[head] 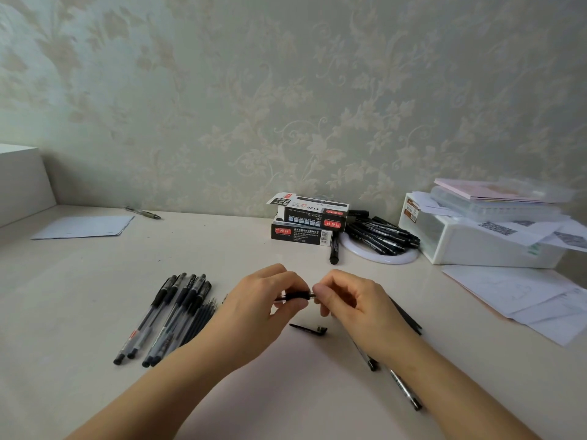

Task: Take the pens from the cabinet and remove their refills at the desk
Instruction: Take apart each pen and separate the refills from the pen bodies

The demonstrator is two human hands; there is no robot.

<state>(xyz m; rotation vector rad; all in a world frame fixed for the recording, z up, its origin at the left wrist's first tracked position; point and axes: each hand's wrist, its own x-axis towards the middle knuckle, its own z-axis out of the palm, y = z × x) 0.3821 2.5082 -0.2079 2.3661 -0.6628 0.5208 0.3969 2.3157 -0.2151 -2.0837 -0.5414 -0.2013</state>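
My left hand (270, 300) grips a black pen (297, 295) by its rubber grip, held level over the middle of the desk. My right hand (347, 298) pinches the pen's metal tip end with fingers and thumb. A black pen cap (309, 329) lies on the desk just below the hands. To the left lies a row of several pens (165, 315) with dark refills (198, 322) beside them. Two more pens (403, 389) lie under my right forearm, partly hidden.
Two stacked pen boxes (306, 222) stand at the back, with a pile of black pens (381, 235) on a white ring to their right. A white plastic box (470, 239) with papers sits far right, loose sheets (533, 296) below it, a paper sheet (84, 227) far left.
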